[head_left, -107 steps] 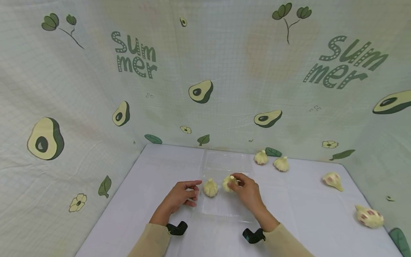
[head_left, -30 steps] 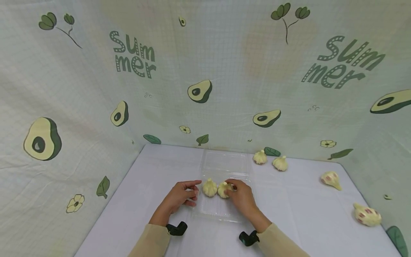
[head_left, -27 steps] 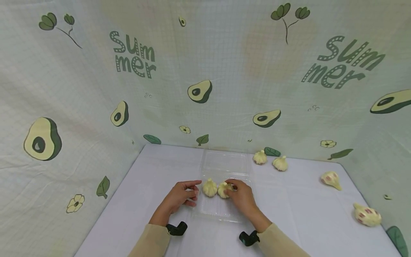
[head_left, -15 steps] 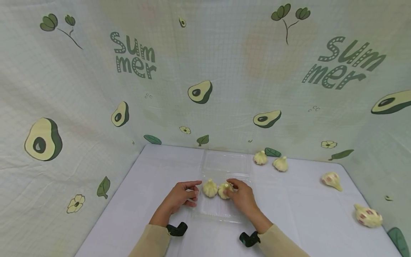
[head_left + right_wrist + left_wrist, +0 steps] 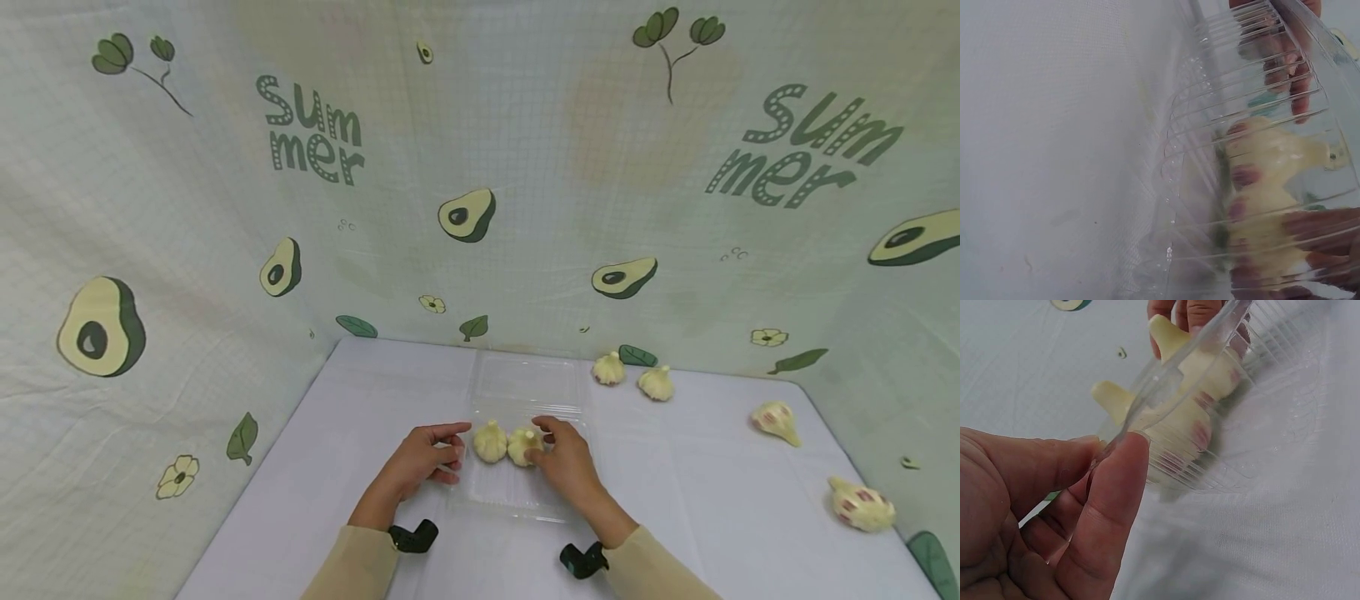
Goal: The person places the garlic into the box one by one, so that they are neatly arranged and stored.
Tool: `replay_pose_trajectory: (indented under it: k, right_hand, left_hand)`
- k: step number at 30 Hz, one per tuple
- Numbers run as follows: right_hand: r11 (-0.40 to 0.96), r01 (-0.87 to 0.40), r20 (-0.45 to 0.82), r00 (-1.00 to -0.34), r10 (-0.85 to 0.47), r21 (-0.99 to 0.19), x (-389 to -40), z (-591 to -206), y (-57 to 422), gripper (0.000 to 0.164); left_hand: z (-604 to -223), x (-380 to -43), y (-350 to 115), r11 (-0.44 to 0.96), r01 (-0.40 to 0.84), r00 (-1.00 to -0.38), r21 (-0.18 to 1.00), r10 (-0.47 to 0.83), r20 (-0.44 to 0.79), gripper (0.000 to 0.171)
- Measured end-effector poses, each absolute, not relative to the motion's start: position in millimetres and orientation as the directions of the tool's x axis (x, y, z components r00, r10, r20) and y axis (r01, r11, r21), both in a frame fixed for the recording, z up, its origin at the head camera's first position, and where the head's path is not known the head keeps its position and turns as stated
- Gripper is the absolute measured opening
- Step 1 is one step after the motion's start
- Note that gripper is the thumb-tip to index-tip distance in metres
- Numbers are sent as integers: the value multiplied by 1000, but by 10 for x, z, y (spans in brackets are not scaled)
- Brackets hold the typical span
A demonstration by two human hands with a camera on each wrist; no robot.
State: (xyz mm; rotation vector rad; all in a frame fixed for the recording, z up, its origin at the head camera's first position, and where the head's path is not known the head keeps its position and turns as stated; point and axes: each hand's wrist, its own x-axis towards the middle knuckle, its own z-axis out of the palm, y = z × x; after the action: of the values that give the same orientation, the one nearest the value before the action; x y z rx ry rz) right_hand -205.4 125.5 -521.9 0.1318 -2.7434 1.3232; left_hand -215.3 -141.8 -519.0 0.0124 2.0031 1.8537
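Observation:
Two pale garlic bulbs stand side by side in an open clear plastic container (image 5: pixel 517 504). Left of them, my left hand (image 5: pixel 426 457) pinches the container's rim between thumb and index finger, as the left wrist view shows close up. My right hand (image 5: pixel 572 460) is at the right garlic bulb (image 5: pixel 522 447), thumb (image 5: pixel 1322 225) across its near side and the other fingers curled behind it. The index fingertip arches just above that bulb. The left garlic bulb (image 5: pixel 490 442) stands free of both hands. Purple patches mark the bulbs' lower sides in the wrist views.
The container's lid (image 5: pixel 528 379) lies folded back behind it. Two garlic bulbs, one of them (image 5: pixel 656 384) nearer the right, stand at the table's back edge. Another bulb (image 5: pixel 776 422) and a purple-patched one (image 5: pixel 862 505) lie far right. A printed cloth (image 5: pixel 540 167) hangs behind.
My right hand has brought its garlic bulb leftward and down beside the other bulb. In the last half second its index finger has lifted slightly from the bulb. My left hand stays put.

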Motion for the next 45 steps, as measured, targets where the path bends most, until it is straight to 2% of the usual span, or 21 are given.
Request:
replay_pose_trajectory:
  k: [12, 21, 26, 39, 45]
  right_hand:
    - [634, -95, 96, -995, -33, -768, -2026, -5147, 1259, 54]
    - [554, -95, 88, -995, -38, -827, -1990, -4897, 1377, 64]
    - [559, -79, 85, -996, -16, -825, -2056, -4784, 1550, 67]
    - [576, 2, 152, -964, 219, -818, -2381, -4686, 2361, 67]
    - [582, 54, 155, -940, 303, -811, -2552, -4772, 2740, 78]
  left_hand:
    - [-5181, -2152, -1421, 120, -256, -919, 959, 278, -280, 50]
    - [-5175, -2147, -1429, 122, -269, -918, 955, 268, -293, 49]
    - [-5158, -2139, -1424, 130, -272, -917, 954, 264, -297, 49]
    - [-5162, -2148, -1415, 150, -250, -921, 957, 269, -283, 49]
    - [-5168, -2145, -1425, 152, -252, -921, 956, 267, -286, 49]
